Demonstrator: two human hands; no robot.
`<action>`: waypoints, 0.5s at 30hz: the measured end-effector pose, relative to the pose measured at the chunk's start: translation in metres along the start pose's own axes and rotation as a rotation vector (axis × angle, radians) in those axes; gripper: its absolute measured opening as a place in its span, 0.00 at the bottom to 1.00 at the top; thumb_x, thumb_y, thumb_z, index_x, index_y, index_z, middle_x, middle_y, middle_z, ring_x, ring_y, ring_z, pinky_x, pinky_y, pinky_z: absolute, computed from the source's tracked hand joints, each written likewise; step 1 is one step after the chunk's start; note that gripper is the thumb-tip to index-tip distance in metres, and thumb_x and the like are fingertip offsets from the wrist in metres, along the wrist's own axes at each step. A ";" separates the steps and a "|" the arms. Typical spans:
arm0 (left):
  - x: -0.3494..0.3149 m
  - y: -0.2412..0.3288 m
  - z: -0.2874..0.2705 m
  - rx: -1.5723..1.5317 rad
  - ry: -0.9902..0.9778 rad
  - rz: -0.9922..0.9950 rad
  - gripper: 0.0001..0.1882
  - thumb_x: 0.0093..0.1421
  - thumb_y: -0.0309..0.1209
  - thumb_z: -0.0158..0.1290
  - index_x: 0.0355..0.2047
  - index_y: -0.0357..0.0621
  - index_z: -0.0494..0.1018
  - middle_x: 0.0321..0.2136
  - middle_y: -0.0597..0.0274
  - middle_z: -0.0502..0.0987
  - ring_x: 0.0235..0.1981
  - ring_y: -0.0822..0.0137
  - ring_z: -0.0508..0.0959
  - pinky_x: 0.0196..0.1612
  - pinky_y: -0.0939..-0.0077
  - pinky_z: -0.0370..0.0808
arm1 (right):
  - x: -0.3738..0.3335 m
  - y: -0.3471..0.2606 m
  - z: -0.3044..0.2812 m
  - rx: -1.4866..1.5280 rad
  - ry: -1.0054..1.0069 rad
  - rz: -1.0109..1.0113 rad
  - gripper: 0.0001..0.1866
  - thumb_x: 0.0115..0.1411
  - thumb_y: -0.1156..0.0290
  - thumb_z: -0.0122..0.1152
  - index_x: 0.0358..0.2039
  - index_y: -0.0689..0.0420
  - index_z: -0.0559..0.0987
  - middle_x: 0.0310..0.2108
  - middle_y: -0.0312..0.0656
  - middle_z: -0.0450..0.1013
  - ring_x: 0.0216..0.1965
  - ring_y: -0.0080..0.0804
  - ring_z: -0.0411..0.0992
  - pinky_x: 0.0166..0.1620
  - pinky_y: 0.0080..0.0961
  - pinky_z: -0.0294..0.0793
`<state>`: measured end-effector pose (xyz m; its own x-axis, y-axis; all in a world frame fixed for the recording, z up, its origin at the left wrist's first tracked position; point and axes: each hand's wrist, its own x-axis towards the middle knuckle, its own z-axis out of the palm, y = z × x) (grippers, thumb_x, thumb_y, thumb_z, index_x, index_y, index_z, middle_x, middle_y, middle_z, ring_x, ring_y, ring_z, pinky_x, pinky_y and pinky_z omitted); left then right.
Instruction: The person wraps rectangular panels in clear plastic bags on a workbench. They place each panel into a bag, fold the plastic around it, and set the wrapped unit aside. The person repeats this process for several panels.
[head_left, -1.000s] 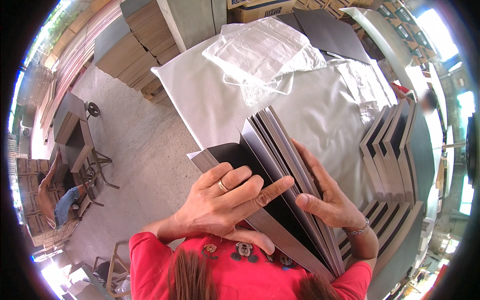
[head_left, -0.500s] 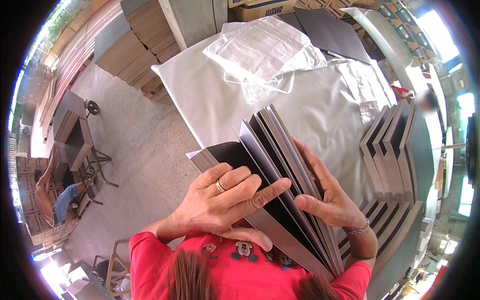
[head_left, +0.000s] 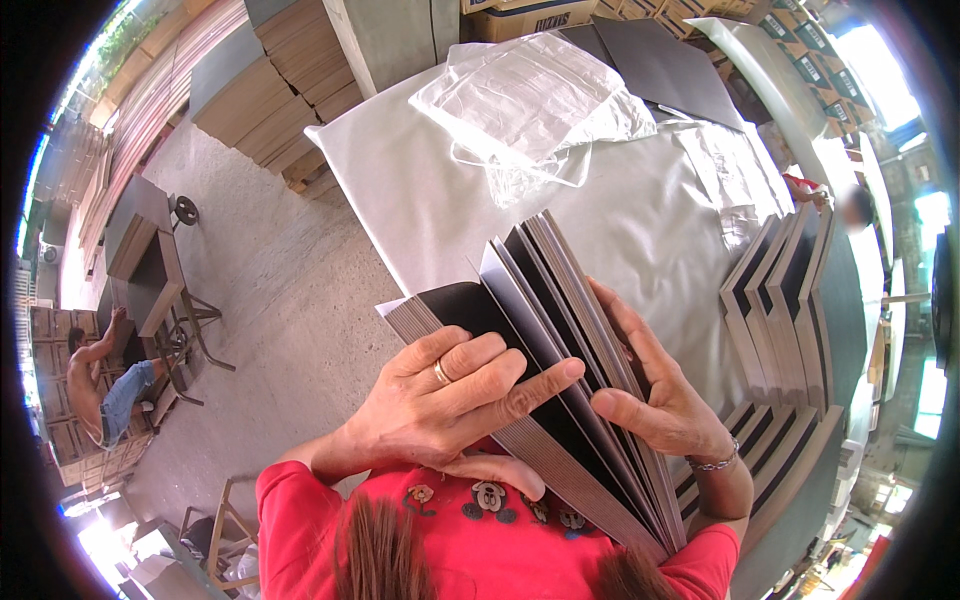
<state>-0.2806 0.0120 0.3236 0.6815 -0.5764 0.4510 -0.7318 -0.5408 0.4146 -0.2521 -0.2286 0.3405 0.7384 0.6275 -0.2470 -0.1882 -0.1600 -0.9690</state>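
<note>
A thick stack of black-and-grey boards stands fanned on edge at the near side of a white-covered table. My left hand, a ring on one finger, lies flat on the black face of the left part of the stack, with the forefinger reaching into the gap. My right hand, a bracelet at the wrist, holds the right-hand boards back, thumb pressed on their edges.
Crumpled clear plastic bags lie at the table's far side beside a dark sheet. More board stacks stand staggered at the right. Cardboard piles rise beyond the table. A person sits by a desk at the far left.
My left forefinger has slid a little further right across the board edges, and the fan of boards has shifted slightly. My right hand has stayed in place.
</note>
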 end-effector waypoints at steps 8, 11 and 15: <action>-0.002 0.000 0.004 -0.045 0.106 -0.029 0.38 0.43 0.64 0.55 0.47 0.52 0.75 0.32 0.68 0.68 0.39 0.68 0.70 0.44 0.71 0.67 | 0.001 -0.003 0.000 0.057 -0.001 0.033 0.44 0.60 0.61 0.59 0.67 0.58 0.43 0.65 0.46 0.46 0.65 0.36 0.48 0.64 0.36 0.52; 0.000 0.003 0.007 0.003 0.142 -0.037 0.38 0.44 0.67 0.53 0.47 0.54 0.75 0.30 0.69 0.68 0.39 0.69 0.69 0.48 0.66 0.65 | 0.001 -0.004 0.001 0.068 -0.001 0.038 0.44 0.60 0.60 0.59 0.67 0.58 0.43 0.65 0.46 0.46 0.65 0.36 0.48 0.64 0.36 0.52; 0.014 0.006 -0.001 0.072 0.005 -0.035 0.43 0.43 0.71 0.49 0.50 0.54 0.73 0.27 0.71 0.66 0.37 0.69 0.69 0.52 0.61 0.61 | 0.000 0.001 -0.001 0.093 -0.011 0.016 0.45 0.60 0.59 0.59 0.67 0.58 0.43 0.65 0.47 0.46 0.66 0.37 0.46 0.64 0.36 0.51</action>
<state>-0.2754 0.0016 0.3328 0.7062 -0.5533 0.4417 -0.7054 -0.6034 0.3719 -0.2519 -0.2293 0.3394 0.7279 0.6337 -0.2619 -0.2599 -0.0986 -0.9606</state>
